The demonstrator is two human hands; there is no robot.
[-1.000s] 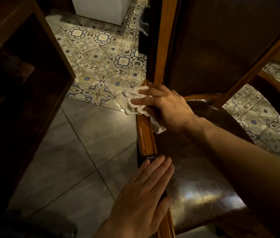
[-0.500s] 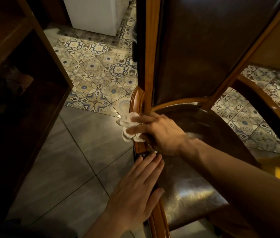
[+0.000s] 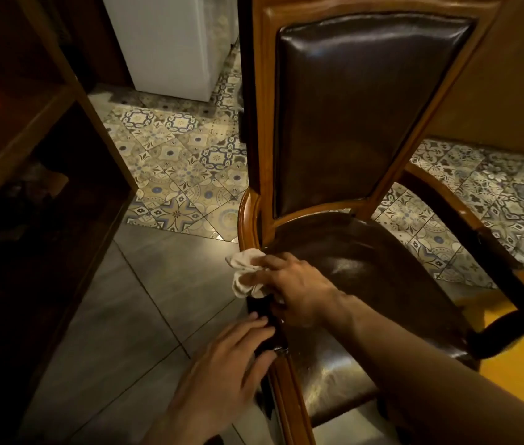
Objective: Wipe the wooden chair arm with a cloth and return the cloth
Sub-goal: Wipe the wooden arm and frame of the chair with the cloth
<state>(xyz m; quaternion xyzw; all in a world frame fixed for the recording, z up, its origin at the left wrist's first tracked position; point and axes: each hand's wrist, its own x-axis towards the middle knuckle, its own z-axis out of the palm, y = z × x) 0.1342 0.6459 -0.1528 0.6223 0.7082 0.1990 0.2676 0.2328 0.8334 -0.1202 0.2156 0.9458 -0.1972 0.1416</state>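
Observation:
A wooden armchair with a dark leather seat (image 3: 366, 277) and back stands before me. Its left wooden arm (image 3: 247, 216) curves down from the backrest toward me. My right hand (image 3: 296, 290) presses a crumpled white cloth (image 3: 244, 274) against that arm, about midway along it. My left hand (image 3: 222, 377) lies flat with fingers spread on the nearer part of the same arm, just below the right hand. The stretch of arm under both hands is hidden.
A dark wooden shelf unit (image 3: 39, 162) stands close on the left. A white appliance (image 3: 170, 43) sits at the back on patterned floor tiles (image 3: 174, 175). The chair's right arm (image 3: 466, 220) runs along the right, with grey tiles (image 3: 119, 316) between shelf and chair.
My right hand has slid the cloth along the chair arm toward me, from beside the backrest to close above my left hand. The view has tilted upward, showing more of the backrest.

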